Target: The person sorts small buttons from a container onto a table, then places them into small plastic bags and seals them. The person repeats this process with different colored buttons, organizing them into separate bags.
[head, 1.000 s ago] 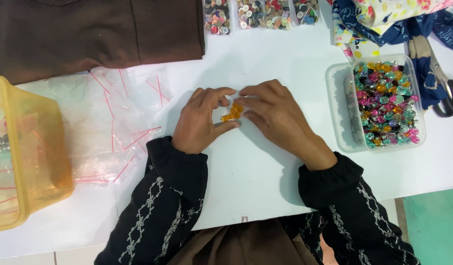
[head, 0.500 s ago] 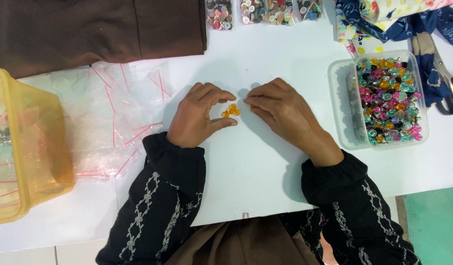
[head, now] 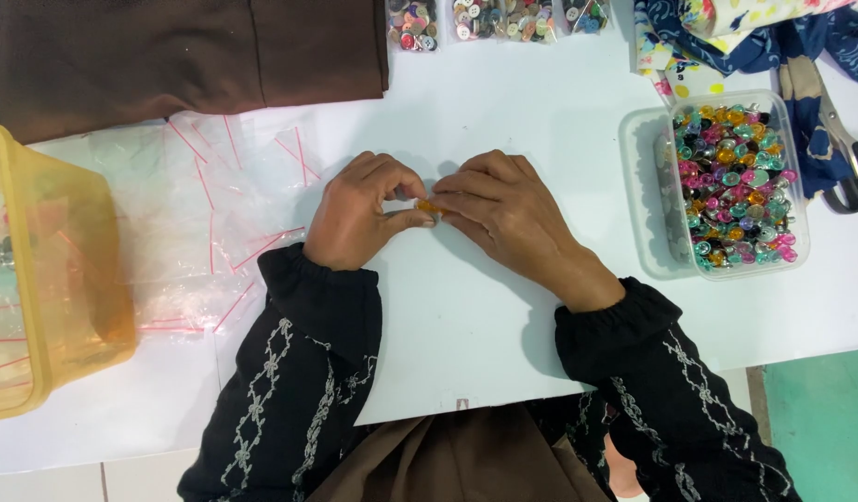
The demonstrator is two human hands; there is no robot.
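Note:
Both my hands rest on the white table [head: 503, 112], fingertips meeting over a small cluster of orange beads [head: 429, 206]. My left hand [head: 359, 223] pinches the beads from the left with thumb and forefinger. My right hand [head: 508, 214] closes on them from the right, its fingers covering most of the cluster. A thin clear wrap may surround the beads; I cannot tell for certain. Black embroidered sleeves cover both wrists.
A clear tub of mixed coloured beads [head: 731, 181] stands to the right, scissors [head: 843, 153] and blue patterned cloth [head: 726, 37] beyond it. Small red-striped plastic bags [head: 206, 204] lie left, next to a yellow plastic box [head: 48, 270]. Brown fabric [head: 178, 56] and button packs [head: 489, 19] sit at the back.
My hands have drawn closer together over the orange beads, which are now mostly covered by my fingers. Nothing else on the table has moved.

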